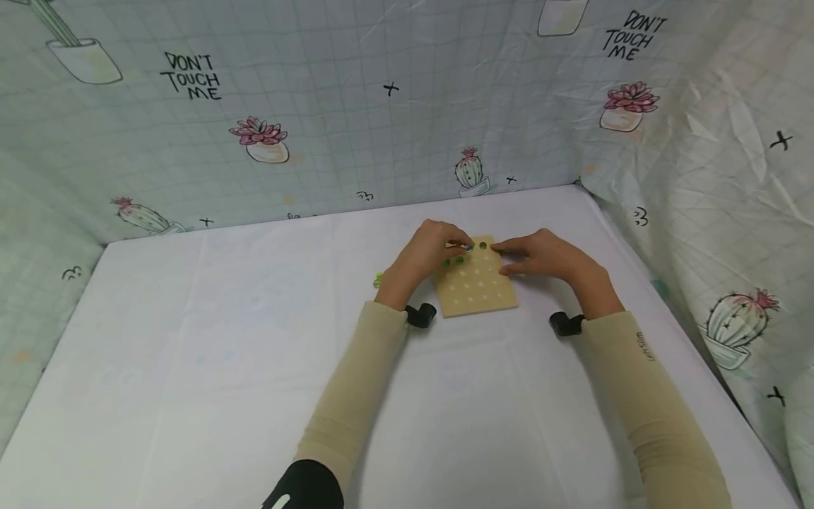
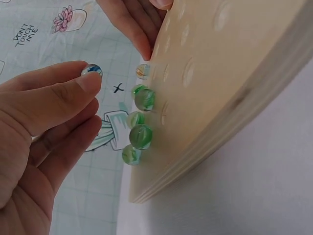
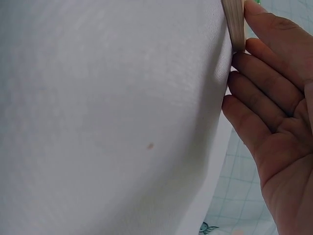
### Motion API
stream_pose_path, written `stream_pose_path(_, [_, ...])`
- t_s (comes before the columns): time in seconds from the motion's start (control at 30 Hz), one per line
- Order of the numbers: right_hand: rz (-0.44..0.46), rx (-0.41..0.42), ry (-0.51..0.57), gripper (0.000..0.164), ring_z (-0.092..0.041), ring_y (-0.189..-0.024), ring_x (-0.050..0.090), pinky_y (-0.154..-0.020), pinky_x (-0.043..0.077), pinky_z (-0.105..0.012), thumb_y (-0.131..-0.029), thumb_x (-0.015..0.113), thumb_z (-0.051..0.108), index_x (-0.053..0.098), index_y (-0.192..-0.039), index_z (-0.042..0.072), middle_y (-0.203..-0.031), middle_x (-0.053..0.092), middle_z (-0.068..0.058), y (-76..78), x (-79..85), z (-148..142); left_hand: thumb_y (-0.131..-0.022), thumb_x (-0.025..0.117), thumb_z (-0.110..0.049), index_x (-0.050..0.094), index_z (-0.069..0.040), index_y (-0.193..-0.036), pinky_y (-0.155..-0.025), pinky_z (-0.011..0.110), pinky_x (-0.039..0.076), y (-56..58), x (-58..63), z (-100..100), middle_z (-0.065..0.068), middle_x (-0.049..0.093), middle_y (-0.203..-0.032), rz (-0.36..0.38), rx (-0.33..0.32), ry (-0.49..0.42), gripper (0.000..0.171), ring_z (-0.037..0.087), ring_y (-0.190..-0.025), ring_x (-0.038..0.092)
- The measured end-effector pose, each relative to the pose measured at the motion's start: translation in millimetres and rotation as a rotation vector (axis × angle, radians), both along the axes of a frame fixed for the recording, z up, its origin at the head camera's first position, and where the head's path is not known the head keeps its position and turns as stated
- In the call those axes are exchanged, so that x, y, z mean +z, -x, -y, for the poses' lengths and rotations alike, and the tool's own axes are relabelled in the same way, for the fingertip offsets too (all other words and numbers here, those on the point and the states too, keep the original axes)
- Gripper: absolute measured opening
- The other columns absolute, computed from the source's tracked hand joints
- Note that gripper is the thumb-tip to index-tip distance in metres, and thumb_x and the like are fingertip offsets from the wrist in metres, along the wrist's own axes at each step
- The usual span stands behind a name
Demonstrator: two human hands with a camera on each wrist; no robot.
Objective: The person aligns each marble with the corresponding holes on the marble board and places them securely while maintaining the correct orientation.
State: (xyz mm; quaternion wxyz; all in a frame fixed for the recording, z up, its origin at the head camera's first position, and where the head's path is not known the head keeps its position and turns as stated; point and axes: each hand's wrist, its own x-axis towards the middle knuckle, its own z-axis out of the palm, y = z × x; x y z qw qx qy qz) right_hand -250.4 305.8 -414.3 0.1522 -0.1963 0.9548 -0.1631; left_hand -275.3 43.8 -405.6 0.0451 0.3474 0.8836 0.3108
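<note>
Between thumb and index finger, my left hand pinches a blue glass marble, held over the far part of a pale wooden board with rows of round dimples. Several green marbles sit on the board close to that hand, along with a clear marble with an orange swirl. My right hand rests at the board's right edge, fingers extended. In the right wrist view, its thumb and fingers touch the board's side, and nothing else is in that hand.
Bright green marbles lie on the white-covered table left of my left wrist, partly hidden by it. A patterned cloth hangs behind the table and along its sides. Black wrist cameras stick out inward from both wrists.
</note>
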Motion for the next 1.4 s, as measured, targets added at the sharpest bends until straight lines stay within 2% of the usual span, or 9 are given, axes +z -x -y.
stream_pose_path(0.2, [-0.017, 0.019, 0.004, 0.056, -0.036, -0.132, 0.054, -0.109, 0.044, -0.056, -0.094, 0.074, 0.038, 0.060, -0.144, 0.015, -0.145, 0.058, -0.014, 0.3, 0.5, 2, -0.093, 0.075, -0.018, 0.079, -0.011, -0.112, -0.085, 0.019, 0.053, 5.5, -9.0, -2, 0.003, 0.076, -0.110, 0.003, 0.001, 0.006, 0.021, 0.012, -0.098, 0.069])
stream_pose_path(0.33, [-0.035, 0.047, 0.016, 0.056, -0.035, -0.131, 0.056, -0.108, 0.045, -0.055, -0.094, 0.074, 0.038, 0.061, -0.143, 0.014, -0.144, 0.059, -0.014, 2.4, 1.2, 4, -0.091, 0.077, -0.019, 0.081, -0.012, -0.109, -0.081, 0.019, 0.053, 9.7, -11.2, 1, 0.001, 0.077, -0.105, 0.015, 0.041, -0.007, 0.019, 0.010, -0.092, 0.067])
stream_pose_path(0.43, [-0.031, 0.038, 0.005, 0.056, -0.035, -0.131, 0.056, -0.108, 0.045, -0.055, -0.094, 0.074, 0.039, 0.061, -0.143, 0.015, -0.144, 0.059, -0.014, 3.2, 2.9, 6, -0.090, 0.078, -0.018, 0.081, -0.012, -0.107, -0.080, 0.019, 0.053, 12.7, -11.1, 3, 0.000, 0.077, -0.103, 0.034, 0.059, -0.038, 0.018, 0.010, -0.090, 0.067])
stream_pose_path(0.63, [-0.001, 0.013, -0.010, 0.058, -0.036, -0.132, 0.055, -0.108, 0.044, -0.056, -0.094, 0.073, 0.042, 0.060, -0.144, 0.017, -0.146, 0.056, -0.014, 2.9, 3.6, 6, -0.091, 0.078, -0.016, 0.081, -0.011, -0.108, -0.085, 0.019, 0.053, 15.1, -8.8, 1, 0.002, 0.077, -0.107, 0.060, -0.001, -0.047, 0.018, 0.012, -0.098, 0.069])
stream_pose_path(0.83, [0.004, -0.007, -0.013, 0.059, -0.037, -0.130, 0.055, -0.106, 0.046, -0.056, -0.094, 0.072, 0.044, 0.059, -0.145, 0.018, -0.147, 0.055, -0.015, 2.7, 1.6, 5, -0.092, 0.077, -0.015, 0.081, -0.010, -0.108, -0.086, 0.021, 0.053, 18.2, -5.8, -1, 0.001, 0.078, -0.106, 0.029, -0.030, -0.021, 0.017, 0.013, -0.099, 0.070])
stream_pose_path(0.93, [0.004, -0.006, -0.014, 0.058, -0.036, -0.130, 0.056, -0.106, 0.046, -0.056, -0.094, 0.073, 0.043, 0.059, -0.145, 0.018, -0.146, 0.055, -0.014, 2.7, 1.4, 4, -0.092, 0.076, -0.016, 0.081, -0.011, -0.108, -0.085, 0.021, 0.053, 20.5, -4.6, -3, 0.001, 0.078, -0.106, 0.020, -0.042, 0.005, 0.017, 0.013, -0.098, 0.069])
stream_pose_path(1.13, [0.001, 0.006, -0.013, 0.058, -0.037, -0.131, 0.055, -0.106, 0.046, -0.057, -0.094, 0.073, 0.042, 0.059, -0.145, 0.017, -0.146, 0.056, -0.015, 3.0, 1.6, 3, -0.092, 0.077, -0.018, 0.081, -0.013, -0.108, -0.088, 0.022, 0.052, 23.5, -4.0, -7, -0.001, 0.077, -0.108, 0.053, -0.059, 0.063, 0.018, 0.013, -0.102, 0.068])
stream_pose_path(1.4, [0.005, -0.006, -0.007, 0.057, -0.033, -0.126, 0.059, -0.104, 0.047, -0.056, -0.094, 0.073, 0.040, 0.059, -0.145, 0.018, -0.146, 0.055, -0.015, 0.7, 0.5, 1, -0.091, 0.077, -0.021, 0.081, -0.013, -0.111, -0.090, 0.022, 0.052, 25.2, -6.6, -12, 0.001, 0.076, -0.113, 0.054, -0.121, 0.147, 0.022, 0.014, -0.105, 0.068])
